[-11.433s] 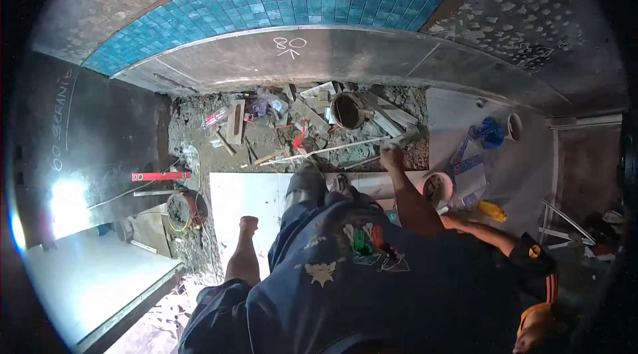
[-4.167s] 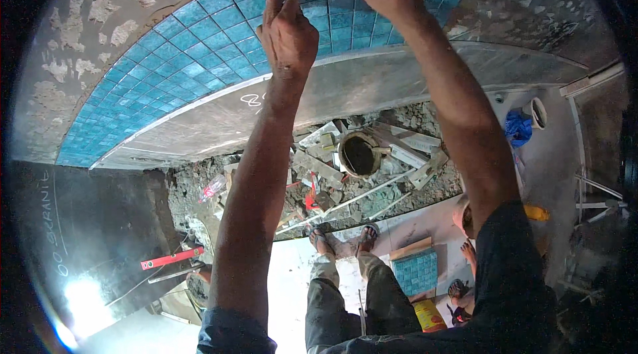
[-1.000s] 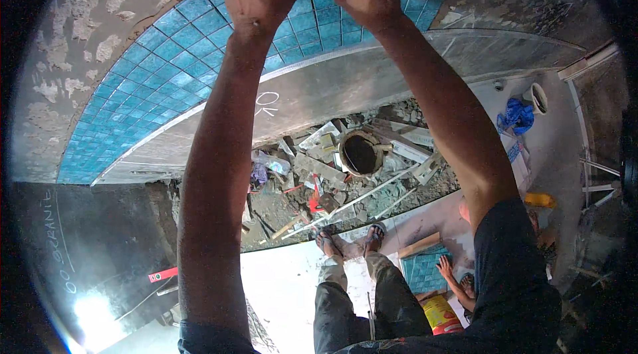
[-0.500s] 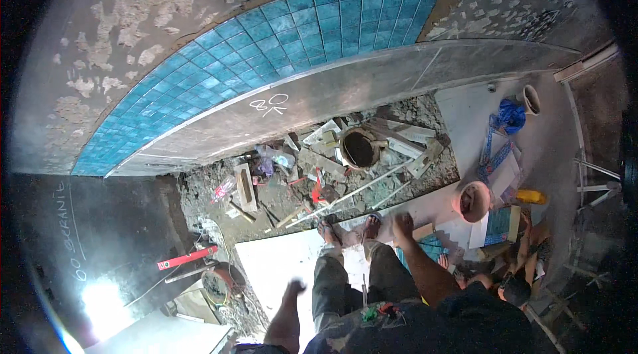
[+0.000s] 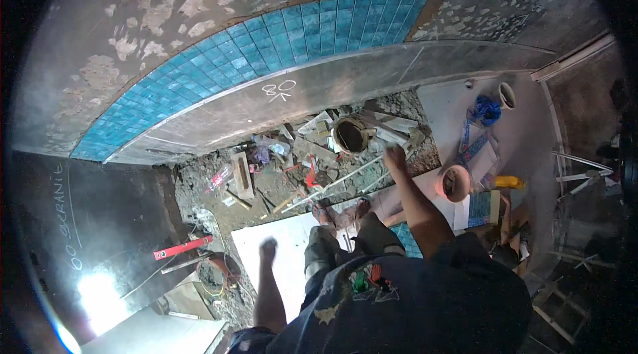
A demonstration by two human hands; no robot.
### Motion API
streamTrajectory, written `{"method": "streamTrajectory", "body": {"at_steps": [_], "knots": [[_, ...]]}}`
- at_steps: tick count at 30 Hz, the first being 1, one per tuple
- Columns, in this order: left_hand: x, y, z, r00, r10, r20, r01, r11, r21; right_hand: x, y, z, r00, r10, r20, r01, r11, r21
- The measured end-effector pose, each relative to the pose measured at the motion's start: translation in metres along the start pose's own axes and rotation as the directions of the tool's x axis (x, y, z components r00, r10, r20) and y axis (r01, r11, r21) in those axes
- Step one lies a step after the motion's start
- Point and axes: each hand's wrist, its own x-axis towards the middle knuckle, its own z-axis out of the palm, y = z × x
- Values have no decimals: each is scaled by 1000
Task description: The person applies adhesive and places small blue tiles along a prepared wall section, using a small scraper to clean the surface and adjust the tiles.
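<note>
My left hand (image 5: 268,247) is out in front of me over the large pale slab (image 5: 249,254), its fingers curled in and nothing visible in them. Farther forward and to the right, my right hand (image 5: 395,156) is closed too, with nothing seen in it. In the picture it overlaps the end of a long thin pale strip (image 5: 345,178) lying across the rubble; I cannot tell whether they touch. Just beyond that hand stands a bucket (image 5: 350,134) with dark contents. Teal tiles (image 5: 286,38) cover a band of the wall ahead.
Left of the rubble lie a float (image 5: 242,176), a hammer (image 5: 238,200) and a red spirit level (image 5: 183,247). Another bucket (image 5: 454,183) stands right, near a yellow bottle (image 5: 509,182) and blue plastic (image 5: 487,109). A person (image 5: 506,254) is low at the right. A bright lamp (image 5: 103,301) glares at left.
My right hand has swung forward, from above the slab's edge to over the rubble. My left hand has moved forward and left. The whole view has shifted slightly.
</note>
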Motion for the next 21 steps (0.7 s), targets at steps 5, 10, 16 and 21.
{"method": "streamTrajectory", "body": {"at_steps": [5,10,16,21], "knots": [[94,71,-119,916,-351,-192,107,678,-727,65,-215,-5,945,-248,-214,310,886,344],[46,97,-82,911,-399,-103,220,683,-696,141,-308,-3,792,-380,-479,548,789,280],[-154,39,121,930,-279,238,343,891,-296,190,-328,16,727,-299,-618,619,676,400],[-227,56,163,729,-396,558,504,862,-47,81,-229,85,949,-286,-129,314,857,408]]}}
